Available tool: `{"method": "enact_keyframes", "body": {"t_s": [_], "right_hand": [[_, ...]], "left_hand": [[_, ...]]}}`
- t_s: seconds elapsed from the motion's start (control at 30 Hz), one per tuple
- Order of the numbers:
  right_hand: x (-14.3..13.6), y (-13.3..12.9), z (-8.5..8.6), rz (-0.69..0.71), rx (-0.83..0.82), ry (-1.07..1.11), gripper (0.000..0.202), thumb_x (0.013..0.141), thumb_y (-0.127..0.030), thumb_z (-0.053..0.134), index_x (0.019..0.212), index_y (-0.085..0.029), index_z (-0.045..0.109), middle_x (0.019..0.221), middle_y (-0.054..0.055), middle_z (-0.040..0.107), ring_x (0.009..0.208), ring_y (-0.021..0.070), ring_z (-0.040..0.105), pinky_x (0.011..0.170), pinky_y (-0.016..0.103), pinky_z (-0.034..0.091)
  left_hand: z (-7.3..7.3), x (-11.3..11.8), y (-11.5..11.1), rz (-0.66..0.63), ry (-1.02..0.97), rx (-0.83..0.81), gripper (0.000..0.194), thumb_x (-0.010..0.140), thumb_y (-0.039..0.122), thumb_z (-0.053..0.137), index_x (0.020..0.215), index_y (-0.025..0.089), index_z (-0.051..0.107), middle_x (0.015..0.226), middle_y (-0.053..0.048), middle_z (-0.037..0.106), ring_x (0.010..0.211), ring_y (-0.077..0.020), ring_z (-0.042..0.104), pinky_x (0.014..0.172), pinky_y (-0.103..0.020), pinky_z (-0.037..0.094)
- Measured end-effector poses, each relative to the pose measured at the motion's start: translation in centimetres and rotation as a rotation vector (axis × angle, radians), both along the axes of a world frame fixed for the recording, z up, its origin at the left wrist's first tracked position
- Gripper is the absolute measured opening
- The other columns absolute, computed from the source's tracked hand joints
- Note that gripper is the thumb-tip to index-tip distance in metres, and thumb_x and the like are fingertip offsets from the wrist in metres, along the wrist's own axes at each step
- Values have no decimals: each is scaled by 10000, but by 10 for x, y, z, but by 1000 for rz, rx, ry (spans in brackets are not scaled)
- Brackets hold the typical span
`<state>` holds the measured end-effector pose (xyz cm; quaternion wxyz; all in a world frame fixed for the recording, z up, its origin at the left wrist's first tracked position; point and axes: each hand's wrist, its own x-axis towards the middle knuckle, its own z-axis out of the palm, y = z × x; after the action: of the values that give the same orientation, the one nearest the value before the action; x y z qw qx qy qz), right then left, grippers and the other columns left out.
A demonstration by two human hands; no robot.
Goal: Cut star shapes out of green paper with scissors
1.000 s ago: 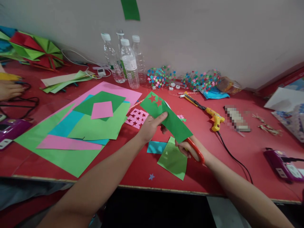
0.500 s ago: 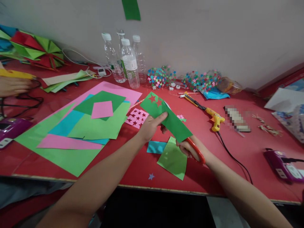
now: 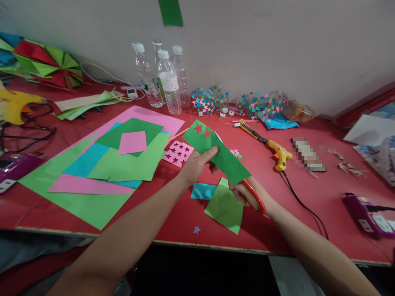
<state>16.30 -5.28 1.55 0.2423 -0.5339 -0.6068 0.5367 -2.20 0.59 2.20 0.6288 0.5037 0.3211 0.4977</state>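
Between the thumb and fingers of my left hand (image 3: 199, 162) is a strip of dark green paper (image 3: 230, 162), slanting down to the right. Two star-shaped holes pierce its upper end. My right hand (image 3: 242, 192) is closed on red-handled scissors (image 3: 255, 195); the blades are mostly hidden behind the strip, with a bit of metal showing at its upper edge. Under the hands lie a light green piece (image 3: 226, 209) and a small blue piece (image 3: 203, 191). A pink sheet with star cutouts (image 3: 178, 153) rests beside my left hand.
Layered coloured sheets (image 3: 115, 209) cover the table's left side. Plastic bottles (image 3: 169, 84) stand by the wall, near star-filled bags (image 3: 262, 105). A yellow glue gun (image 3: 279, 154) lies right, its cord trailing forward. Another glue gun (image 3: 18, 105) is at far left. Purple power strips (image 3: 367, 216) sit at both sides.
Another person's hand at the far left has gone from view, leaving the yellow glue gun there more visible. My hands, the green strip and the scissors have barely moved.
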Motion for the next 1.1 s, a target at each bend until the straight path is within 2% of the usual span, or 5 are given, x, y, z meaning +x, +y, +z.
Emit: {"method": "enact_keyframes", "body": {"t_s": [0.2,0.33,0.73,0.87,1.1], "right_hand": [[-2,-1,9,13,-43,-21,113,734,-314,468,682,-214,461,371,-83,375,318,79,328,359,223,264],[-2,-2,15,10,-13,-10,176,724,-384,471,668,-217,457,352,-80,374,323,82,323,369,228,255],[3,3,13,38,-20,16,362,729,-517,542,562,-217,425,345,-63,371,344,73,325,399,234,272],[3,3,13,29,-13,40,322,723,-502,553,620,-211,461,354,-72,374,335,75,316,378,227,238],[1,3,18,-21,-80,55,179,740,-370,506,677,-205,474,374,-78,374,341,80,322,363,214,235]], "left_hand": [[1,-1,0,-5,13,16,394,832,464,612,586,160,564,492,1,541,464,-117,525,450,-252,439],[1,-1,0,6,16,4,400,812,483,627,582,161,567,493,-1,542,463,-120,525,438,-254,434],[1,-3,2,1,8,23,354,816,452,629,604,172,584,490,11,539,448,-124,515,405,-259,415],[1,-4,3,2,23,9,368,798,471,640,596,168,587,496,7,550,448,-118,519,391,-246,406],[4,-5,4,19,30,-7,369,774,464,659,582,159,578,479,16,546,411,-97,505,355,-213,389]]}}
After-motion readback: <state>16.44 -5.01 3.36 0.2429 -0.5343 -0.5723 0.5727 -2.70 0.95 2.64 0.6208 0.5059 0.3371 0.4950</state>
